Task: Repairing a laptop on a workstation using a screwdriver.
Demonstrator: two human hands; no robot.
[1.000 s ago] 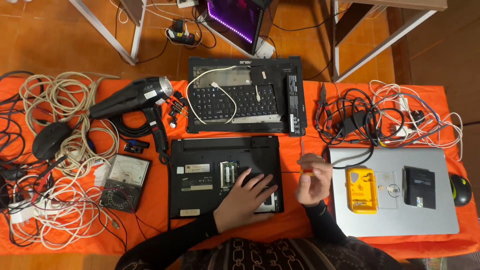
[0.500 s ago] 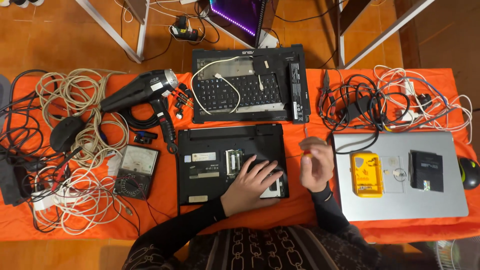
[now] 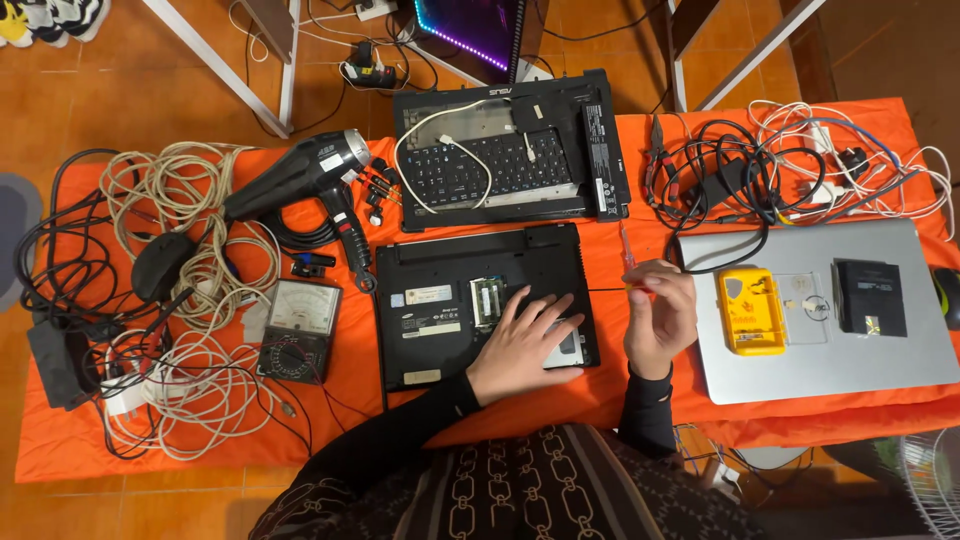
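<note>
Upturned black laptop (image 3: 440, 300): lying under the left hand (image 3: 520, 345), fingers spread flat on it; right hand (image 3: 658, 315), just beside, gripping a red-handled screwdriver (image 3: 630, 262).

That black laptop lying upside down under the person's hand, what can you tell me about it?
The black laptop lies flat, underside up, on the orange cloth, in front of the person. Its matt casing looks like plastic. A cover is off, baring a green memory board and a metal plate at the lower right; pale stickers sit left of them. The left hand rests spread on it. The right hand holds a thin screwdriver just beside its right edge.
</note>
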